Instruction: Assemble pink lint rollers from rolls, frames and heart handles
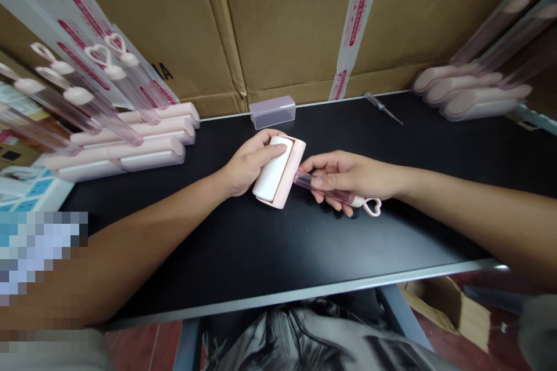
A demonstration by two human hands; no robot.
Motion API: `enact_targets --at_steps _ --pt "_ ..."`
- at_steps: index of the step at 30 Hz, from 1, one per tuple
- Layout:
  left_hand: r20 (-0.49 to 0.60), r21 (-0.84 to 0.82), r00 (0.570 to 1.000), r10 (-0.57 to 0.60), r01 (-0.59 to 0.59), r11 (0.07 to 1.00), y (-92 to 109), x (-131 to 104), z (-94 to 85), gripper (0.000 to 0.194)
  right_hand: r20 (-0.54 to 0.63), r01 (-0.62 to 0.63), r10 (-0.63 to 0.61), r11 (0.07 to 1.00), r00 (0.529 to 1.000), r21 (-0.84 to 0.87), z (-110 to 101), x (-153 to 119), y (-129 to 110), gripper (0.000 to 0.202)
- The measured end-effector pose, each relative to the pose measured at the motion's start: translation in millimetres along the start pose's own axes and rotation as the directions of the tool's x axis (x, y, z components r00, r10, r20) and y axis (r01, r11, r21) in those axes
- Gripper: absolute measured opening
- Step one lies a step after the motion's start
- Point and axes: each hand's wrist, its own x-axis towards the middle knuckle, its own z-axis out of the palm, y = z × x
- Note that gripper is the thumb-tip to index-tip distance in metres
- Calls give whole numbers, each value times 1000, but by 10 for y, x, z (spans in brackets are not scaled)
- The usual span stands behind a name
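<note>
Over the middle of the black table I hold a lint roller. My left hand (256,162) is closed round its pale pink head (292,177), thumb on the white paper roll (273,169). My right hand (343,177) wraps the see-through pinkish handle (333,190), which ends in a heart-shaped loop (373,207). The handle's front end meets the side of the head; whether it is fixed there I cannot tell. Behind my left hand, a see-through purple cover (273,113) lies near the table's back edge.
Several lint rollers (130,139) stand handle-up at the left, and more (470,90) at the back right. A screwdriver (383,107) lies near the back edge. Large cardboard boxes (282,29) wall off the far side. An open carton (452,307) is on the floor, lower right.
</note>
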Motion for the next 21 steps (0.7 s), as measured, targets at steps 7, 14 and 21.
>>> enact_targets --at_steps 7,14,21 --pt "29 -3 998 -47 47 999 -4 -42 30 69 -236 191 -165 978 958 90 29 74 51 46" --pt "207 197 964 -167 127 972 27 -23 45 82 -296 286 -258 957 920 53 16 152 64 42" --pt "281 452 922 -268 119 884 172 -18 69 81 -189 243 -231 969 954 43 -30 197 19 28"
